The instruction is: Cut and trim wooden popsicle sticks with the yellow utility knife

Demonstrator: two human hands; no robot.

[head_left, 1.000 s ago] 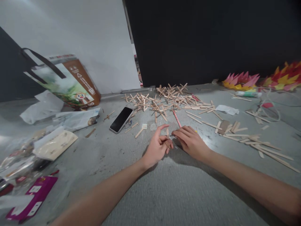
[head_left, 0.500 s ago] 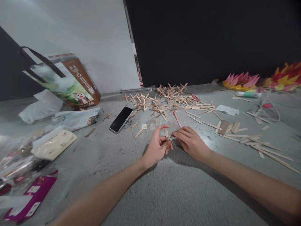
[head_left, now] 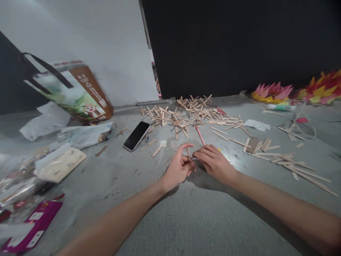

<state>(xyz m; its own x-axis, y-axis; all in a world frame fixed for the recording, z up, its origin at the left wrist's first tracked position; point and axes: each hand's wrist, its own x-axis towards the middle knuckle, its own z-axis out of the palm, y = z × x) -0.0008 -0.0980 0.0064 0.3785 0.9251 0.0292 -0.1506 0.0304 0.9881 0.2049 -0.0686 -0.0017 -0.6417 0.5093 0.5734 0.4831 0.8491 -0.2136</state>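
Near the centre of the frame, a short wooden stick [head_left: 188,152] is held upright, slightly tilted, in the left hand [head_left: 178,170], pinched low between the thumb and the curled fingers while the index finger is arched above. By the right hand [head_left: 215,163], with its fingers bunched narrow, a thin dark implement [head_left: 193,157] appears to be gripped, its end brought up to the stick; whether the two touch cannot be told, and the kind of implement is hidden by the fingers. A pink striped rod [head_left: 200,136] is seen just beyond the right hand; contact with it cannot be made out.

The step in hand is judged to be close, fine work on that one stick. For the next move, the stick would need to be braced by the left hand and the implement guided lightly, with the left fingertips kept out of its path.

On the grey surface [head_left: 170,217], a heap of crossed sticks [head_left: 183,113] is spread at upper centre, and loose sticks [head_left: 301,161] are scattered at the right. A phone [head_left: 136,136] is laid left of centre.
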